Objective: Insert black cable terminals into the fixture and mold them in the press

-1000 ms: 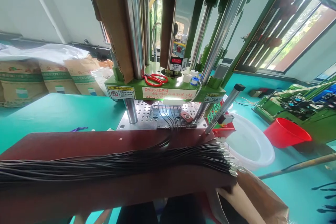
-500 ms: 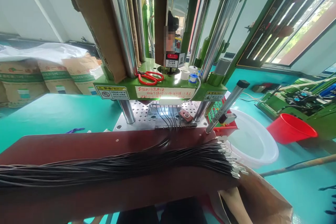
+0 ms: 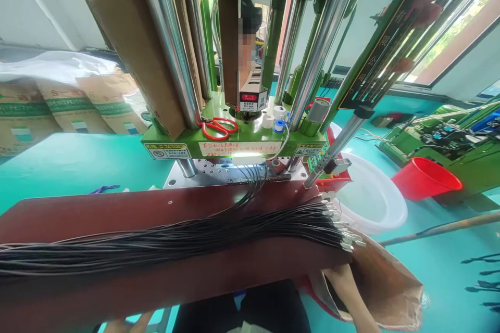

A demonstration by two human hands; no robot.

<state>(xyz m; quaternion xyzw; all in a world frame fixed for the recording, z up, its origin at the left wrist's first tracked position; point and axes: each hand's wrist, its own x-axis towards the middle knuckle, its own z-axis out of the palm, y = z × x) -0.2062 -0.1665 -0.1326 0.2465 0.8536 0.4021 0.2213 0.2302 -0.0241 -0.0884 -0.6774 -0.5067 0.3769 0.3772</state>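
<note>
My right hand (image 3: 339,273) reaches under the right end of the brown board (image 3: 187,278), beside an open brown paper bag (image 3: 385,291). Its fingers are hidden beneath the board. Only a small part of my left hand (image 3: 130,322) shows at the bottom left, below the board's near edge; how its fingers stand is hidden. Across the board lies a thick bundle of black cables (image 3: 234,234), with silvery connector ends (image 3: 346,231) at the right. Several cables run from the bundle into the green press (image 3: 187,135), under its lowered upper plate.
Red-handled scissors (image 3: 221,127) and white and blue tape rolls (image 3: 278,124) lie on the press plate. At the right stand a large white tub (image 3: 375,213) and a red bucket (image 3: 427,179). Printed sacks (image 3: 62,106) line the left wall. A pole (image 3: 441,229) crosses the right side.
The upper plate of the press has come down, narrowing the gap over the cables. My left hand shows more at the bottom edge. My right hand stays by the bag. The view has shifted slightly.
</note>
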